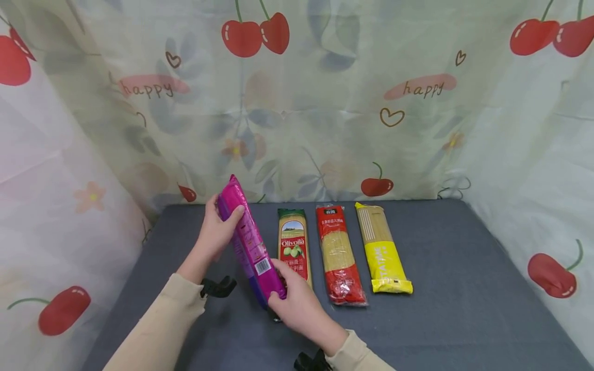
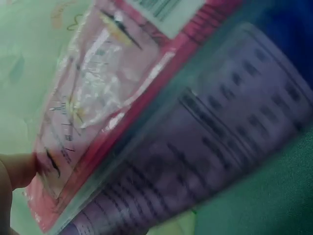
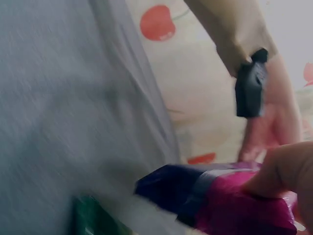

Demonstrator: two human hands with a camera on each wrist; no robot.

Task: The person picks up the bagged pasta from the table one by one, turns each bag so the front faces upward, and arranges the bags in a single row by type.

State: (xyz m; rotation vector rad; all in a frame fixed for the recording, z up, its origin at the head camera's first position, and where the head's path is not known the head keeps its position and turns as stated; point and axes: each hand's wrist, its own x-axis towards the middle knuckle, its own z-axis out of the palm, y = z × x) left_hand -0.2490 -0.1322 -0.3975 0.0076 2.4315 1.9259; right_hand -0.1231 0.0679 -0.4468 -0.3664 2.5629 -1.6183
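Both hands hold a long magenta-and-purple packet [image 1: 252,239] tilted above the table, left of a row of noodle packs. My left hand [image 1: 217,226] grips its far end, thumb across the magenta face. Around the near end, by the white barcode, my right hand [image 1: 301,305] pinches it with the thumb on top. In the left wrist view the packet [image 2: 195,147] shows a purple side printed with dark text beside the shiny pink face. The right wrist view shows the right thumb [image 3: 281,171] pressed on the magenta wrapper; the fingers beneath are hidden.
An Olivoila spaghetti pack [image 1: 293,242], partly behind the right hand, lies on the dark grey tablecloth [image 1: 445,268]. To its right are a red noodle pack [image 1: 339,252] and a yellow noodle pack [image 1: 382,252]. A cherry-print curtain [image 1: 297,103] encloses the back and sides.
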